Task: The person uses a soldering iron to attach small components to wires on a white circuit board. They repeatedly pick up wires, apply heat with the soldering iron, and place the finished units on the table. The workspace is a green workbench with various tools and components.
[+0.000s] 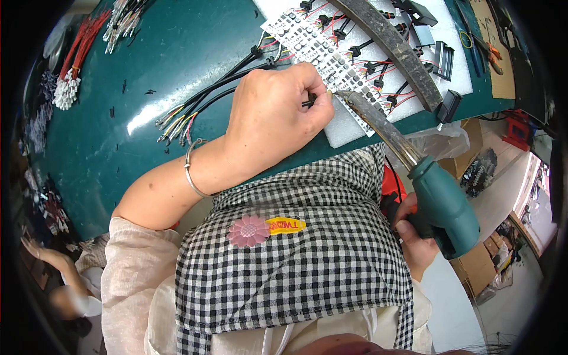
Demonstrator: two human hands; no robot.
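The right hand (414, 234) grips the green handle of a soldering iron (408, 160), whose long axis runs from lower right up-left, tip beside the left hand (278, 109). That hand pinches a black cable (207, 97) at the white foam pad (349, 127).

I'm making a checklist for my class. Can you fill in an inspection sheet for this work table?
Surface: green table, white foam pad at its near edge.
Job's things: soldering iron, tip by a small black part.
Clutter: component board, red wire bundle.
Hands: left hand pinches the part; right hand grips the iron's handle.
Cables: black multi-wire cables lie under the left hand.
Surroundings: cardboard boxes on the floor.
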